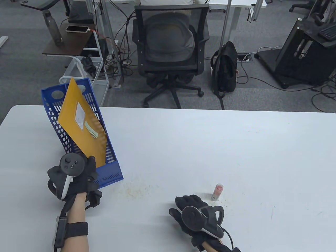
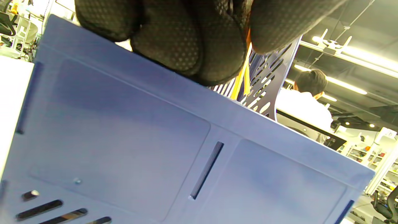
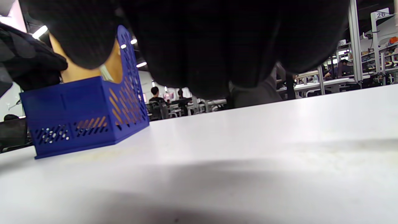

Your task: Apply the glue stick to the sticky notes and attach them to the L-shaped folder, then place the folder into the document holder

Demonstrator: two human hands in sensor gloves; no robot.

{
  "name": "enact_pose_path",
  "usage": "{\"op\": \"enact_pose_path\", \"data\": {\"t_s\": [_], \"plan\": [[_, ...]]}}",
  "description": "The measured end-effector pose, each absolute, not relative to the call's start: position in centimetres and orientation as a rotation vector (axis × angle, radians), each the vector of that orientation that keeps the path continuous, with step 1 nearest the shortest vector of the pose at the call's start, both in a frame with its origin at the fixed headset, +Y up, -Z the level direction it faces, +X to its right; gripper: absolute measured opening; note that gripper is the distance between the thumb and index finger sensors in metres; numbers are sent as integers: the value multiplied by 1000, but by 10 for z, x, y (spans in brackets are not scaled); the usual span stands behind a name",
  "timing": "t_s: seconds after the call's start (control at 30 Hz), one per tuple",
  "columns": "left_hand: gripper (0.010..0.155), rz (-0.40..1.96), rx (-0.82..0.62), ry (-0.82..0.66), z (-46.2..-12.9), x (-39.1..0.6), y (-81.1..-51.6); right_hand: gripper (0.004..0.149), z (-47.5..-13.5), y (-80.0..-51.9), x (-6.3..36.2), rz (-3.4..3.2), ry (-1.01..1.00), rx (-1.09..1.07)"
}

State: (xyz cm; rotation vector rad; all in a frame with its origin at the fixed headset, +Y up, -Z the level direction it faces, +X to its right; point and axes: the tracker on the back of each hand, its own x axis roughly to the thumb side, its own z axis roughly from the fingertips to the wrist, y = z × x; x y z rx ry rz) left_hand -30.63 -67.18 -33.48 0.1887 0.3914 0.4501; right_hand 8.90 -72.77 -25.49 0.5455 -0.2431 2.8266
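White table (image 1: 199,147) is filling the lower part of the table view, with grey carpet, a black mesh office chair (image 1: 169,50) and a black backpack (image 1: 224,69) standing beyond its far edge. At the table's left, a blue perforated document holder (image 1: 110,168) is standing upright, and a yellow L-shaped folder (image 1: 78,123) is sitting tilted inside it, its top corner rising above the holder's back wall. Sticky notes (image 1: 80,116), one white and one greenish, are lying on the folder's face; any writing on them is too small to read. The left hand (image 1: 76,174) is reaching to the holder's near end, fingers curled and pinching the folder's lower edge; only the left wrist view is showing those fingertips (image 2: 186,46) closing on a yellow sliver just above the holder's blue front wall. The right hand (image 1: 195,210) is resting palm down on the table near its front edge, fingers loosely relaxed and holding nothing. Just beside it, a small glue stick (image 1: 218,192) is standing upright, its reddish top showing. The right wrist view is showing a sign reading "26" on a distant post.
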Motion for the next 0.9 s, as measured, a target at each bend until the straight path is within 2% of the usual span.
{"op": "enact_pose_path", "data": {"t_s": [0.33,0.6,0.77,0.9], "plan": [[51,502,189,389,-329,-308,-670,61,-254,-727,90,2821,-258,548],[52,503,222,355,-308,-305,-659,61,-255,-725,95,2809,-263,534],[52,520,271,272,-287,-293,-644,61,-253,-719,99,2801,-300,529],[54,536,304,149,-269,-270,-634,62,-251,-715,100,2809,-330,527]]}}
